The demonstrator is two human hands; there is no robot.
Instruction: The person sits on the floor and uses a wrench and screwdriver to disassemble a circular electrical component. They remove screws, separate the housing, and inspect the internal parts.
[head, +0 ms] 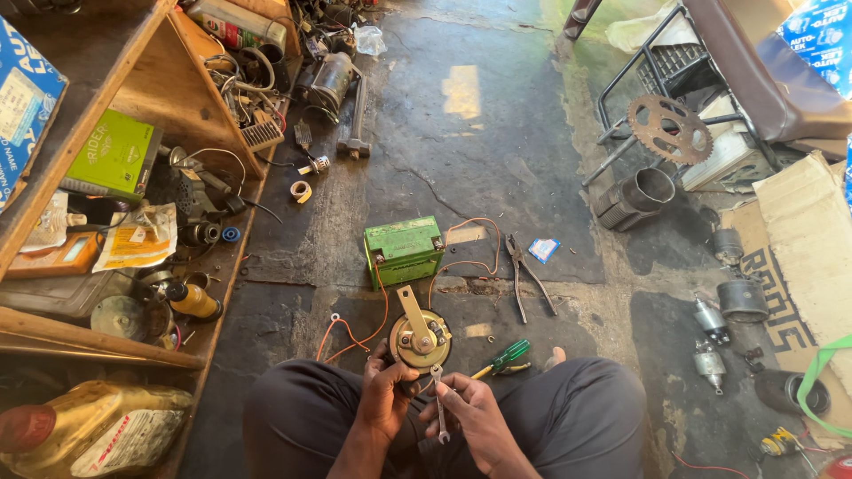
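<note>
My left hand (pixel 386 395) grips a round brass-coloured horn (pixel 419 337) with a flat bracket sticking up from it. My right hand (pixel 470 412) holds a small silver spanner (pixel 438 404) upright against the horn's lower edge. Both hands rest over my lap in dark trousers. Red wires (pixel 355 337) run from the horn toward a green battery (pixel 404 250) standing on the floor just beyond it.
Pliers (pixel 524 275) and a green-handled screwdriver (pixel 506 357) lie on the dark floor to the right. A wooden shelf (pixel 115 350) of parts, bottles and boxes stands at left. A sprocket (pixel 670 129), metal frame, cylinders and cardboard sit at right.
</note>
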